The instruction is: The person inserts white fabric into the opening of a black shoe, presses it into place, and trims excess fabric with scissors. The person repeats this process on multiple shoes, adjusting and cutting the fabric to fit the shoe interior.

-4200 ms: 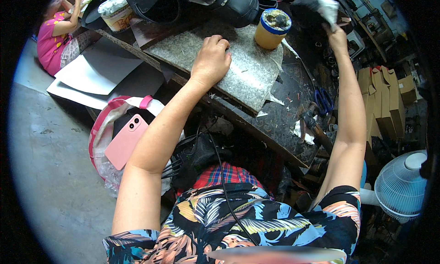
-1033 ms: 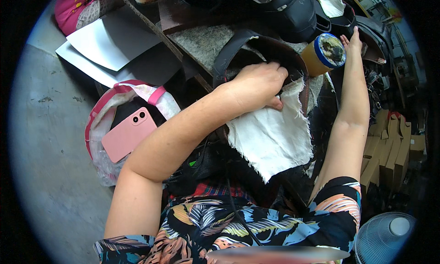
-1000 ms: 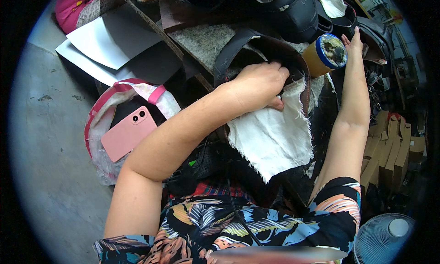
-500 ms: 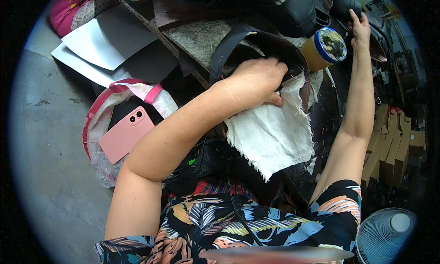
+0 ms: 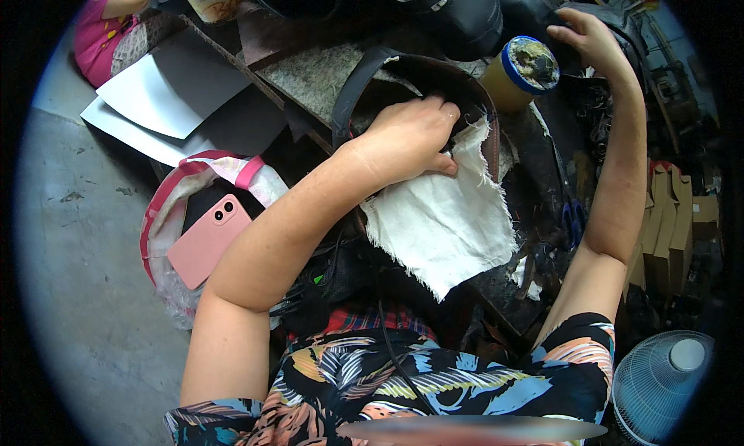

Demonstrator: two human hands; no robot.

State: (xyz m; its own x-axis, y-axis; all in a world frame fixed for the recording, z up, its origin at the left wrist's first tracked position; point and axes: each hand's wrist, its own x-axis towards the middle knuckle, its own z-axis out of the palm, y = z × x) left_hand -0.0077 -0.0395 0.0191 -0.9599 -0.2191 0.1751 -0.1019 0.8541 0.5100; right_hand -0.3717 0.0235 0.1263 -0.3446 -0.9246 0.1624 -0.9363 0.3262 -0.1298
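Observation:
My left hand (image 5: 415, 132) is bent over inside a dark leather piece with a curved, raised rim (image 5: 360, 93). Its fingers curl out of sight, and its thumb presses the upper part of a frayed white cloth (image 5: 446, 221) draped toward me. At the far right, my right hand (image 5: 597, 43) grips the edge of a black leather item (image 5: 531, 16), whose full shape I cannot make out. Between the hands stands a blue-rimmed jar (image 5: 508, 86) of yellowish paste, dark matter on its top.
A pink phone (image 5: 209, 241) lies on a pink-and-white bag at the left. White sheets (image 5: 167, 86) lie beyond it. Blue-handled scissors (image 5: 572, 223) rest near my right forearm. Cardboard pieces (image 5: 670, 221) and a fan (image 5: 663, 384) stand at right. Another person's arm (image 5: 128, 0) shows far left.
My right hand has moved left, its elbow bending more, and the black leather item has shifted left with it. My left hand keeps its place on the cloth. The whole view has shifted slightly.

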